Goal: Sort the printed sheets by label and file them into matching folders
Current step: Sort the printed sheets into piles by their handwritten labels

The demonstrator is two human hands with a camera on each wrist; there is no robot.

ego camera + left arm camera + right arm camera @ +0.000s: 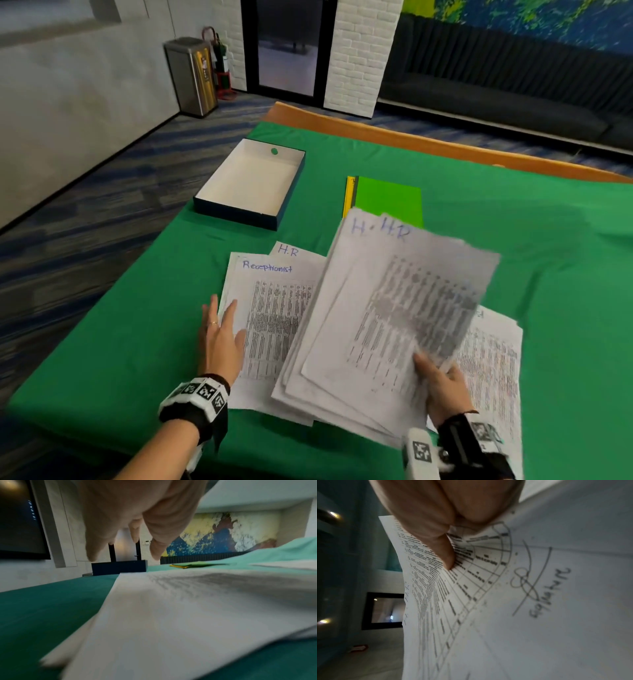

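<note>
Sitting open on green cloth (137,335): box (253,183), inside bare white.

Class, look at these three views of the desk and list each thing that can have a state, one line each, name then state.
Box: open, lidless, nothing visible inside.
Folders: closed, flat, stacked on the green cloth.
Receptionist sheet: lying flat, top of its pile.
H.R stack: lifted and tilted, fanned.
Left hand: fingers straight, over the Receptionist sheet.
Right hand: grips the H.R stack's near edge.
</note>
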